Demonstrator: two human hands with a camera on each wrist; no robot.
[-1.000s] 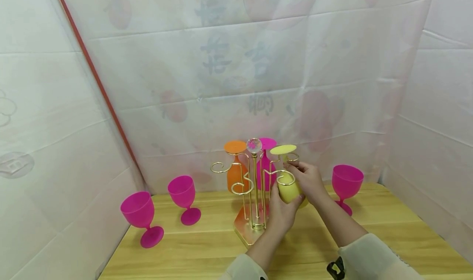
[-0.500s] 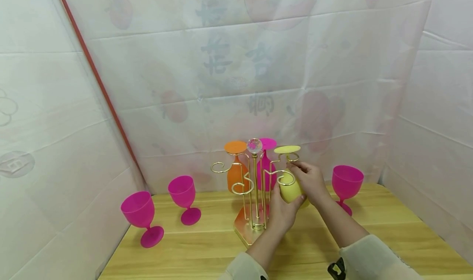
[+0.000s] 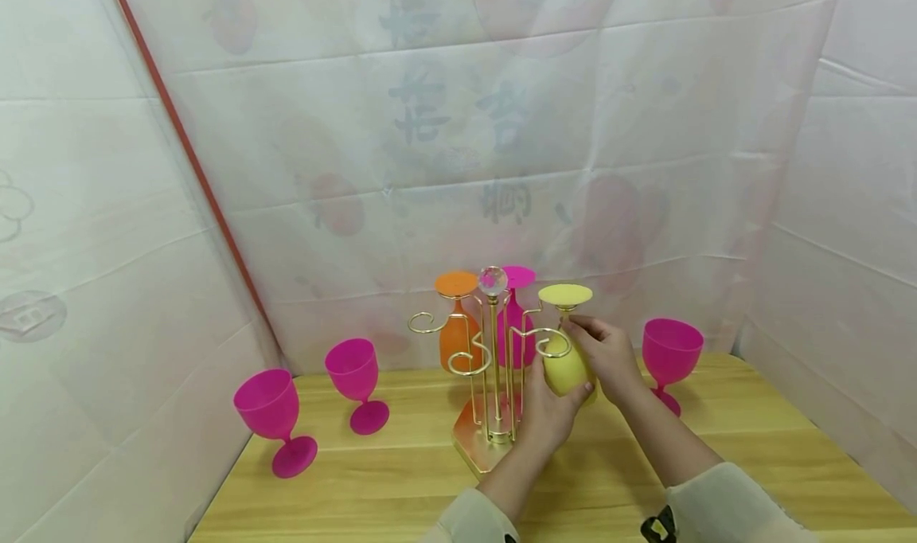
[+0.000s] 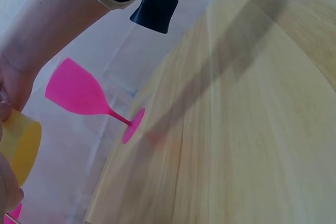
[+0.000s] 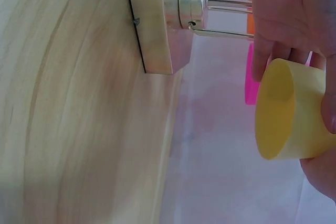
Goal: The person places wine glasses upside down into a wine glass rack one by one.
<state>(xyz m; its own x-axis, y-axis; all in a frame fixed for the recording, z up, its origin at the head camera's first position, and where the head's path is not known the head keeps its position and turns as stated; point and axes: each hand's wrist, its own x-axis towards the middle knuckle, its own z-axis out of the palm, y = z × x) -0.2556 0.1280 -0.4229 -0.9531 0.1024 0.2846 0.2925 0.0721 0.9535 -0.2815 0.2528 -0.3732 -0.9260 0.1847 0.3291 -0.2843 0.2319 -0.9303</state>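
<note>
From where I stand, a person has both hands on a yellow glass (image 3: 571, 374), held upside down on the right side of a gold rack (image 3: 496, 368). The left hand (image 3: 548, 409) wraps the bowl from below, thumb across its near side. The right hand (image 3: 610, 358) pinches around the stem, just above the bowl, though the fingertips are partly hidden.

Compared with a second ago, the yellow glass has slid outward to the right, away from the rack's pole. Its foot then left the wire loop showing beyond it; now the foot covers most of that loop. The right hand has edged outward too, while the left grips in nearly the same spot.

An orange glass (image 3: 454, 345) and a pink glass (image 3: 517, 353) hang unmoved on the rack's far side. Three more pink goblets (image 3: 267, 408) stand on the wooden table (image 3: 387, 479) just as before, two leftward, one rightward.
</note>
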